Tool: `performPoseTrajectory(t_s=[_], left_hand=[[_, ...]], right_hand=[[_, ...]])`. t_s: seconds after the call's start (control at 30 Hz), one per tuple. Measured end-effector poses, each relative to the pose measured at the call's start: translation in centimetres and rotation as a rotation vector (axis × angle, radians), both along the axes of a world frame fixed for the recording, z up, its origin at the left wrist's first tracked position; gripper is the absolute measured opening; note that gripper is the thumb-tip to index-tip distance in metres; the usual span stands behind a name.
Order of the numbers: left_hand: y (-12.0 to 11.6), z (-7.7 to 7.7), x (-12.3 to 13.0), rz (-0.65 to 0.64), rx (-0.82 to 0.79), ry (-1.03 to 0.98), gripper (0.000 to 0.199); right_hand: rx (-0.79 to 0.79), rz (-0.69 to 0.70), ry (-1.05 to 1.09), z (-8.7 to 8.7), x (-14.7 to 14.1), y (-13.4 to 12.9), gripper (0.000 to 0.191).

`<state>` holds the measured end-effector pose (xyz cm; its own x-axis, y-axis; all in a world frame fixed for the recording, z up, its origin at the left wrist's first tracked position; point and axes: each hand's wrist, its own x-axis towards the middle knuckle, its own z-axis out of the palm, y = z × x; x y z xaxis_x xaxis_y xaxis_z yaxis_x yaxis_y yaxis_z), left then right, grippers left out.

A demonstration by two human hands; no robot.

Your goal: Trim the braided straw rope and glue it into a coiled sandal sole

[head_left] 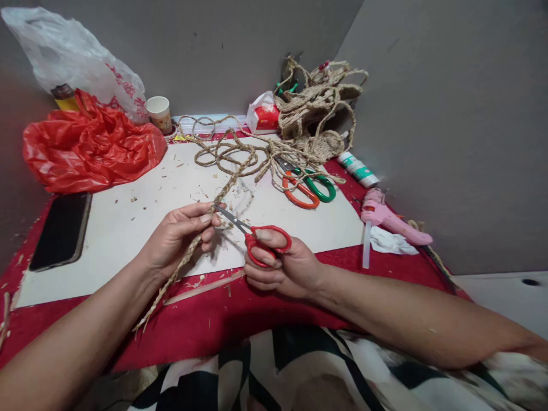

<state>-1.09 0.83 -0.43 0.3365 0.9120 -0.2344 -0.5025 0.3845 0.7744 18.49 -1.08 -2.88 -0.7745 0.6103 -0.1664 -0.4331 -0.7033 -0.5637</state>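
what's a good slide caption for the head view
Left hand holding a braided cord, right hand holding red-handled scissors at it

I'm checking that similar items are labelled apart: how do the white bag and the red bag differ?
Colour: the white bag is pale and partly see-through with red printing, while the red bag is solid bright red with no print visible.
Pose: the white bag rises tall against the wall; the red bag lies low and spread out in front of it.
Shared: both are crumpled, thin, plastic-looking bags.
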Motion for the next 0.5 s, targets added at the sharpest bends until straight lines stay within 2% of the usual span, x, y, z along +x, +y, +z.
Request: performPoseTrajectory(t_s=[0.2,0.4,0.5], left_hand=[[0.34,-0.25,-0.53,0.01,0.006,-0.013,0.018],[0.34,-0.31,-0.49,0.004,0.014,0.035,0.011],[0.29,-0.32,-0.39,-0.003,0.011,0.073,0.01]], right_hand=[[0.073,-0.042,-0.043,-0.02,-0.06,-0.15,0.042],[0.344,-0.148,-0.339,-0.12,0.03,0.04,0.044],[0.457,-0.141,-0.441,-0.11,0.13,0.27,0.045]])
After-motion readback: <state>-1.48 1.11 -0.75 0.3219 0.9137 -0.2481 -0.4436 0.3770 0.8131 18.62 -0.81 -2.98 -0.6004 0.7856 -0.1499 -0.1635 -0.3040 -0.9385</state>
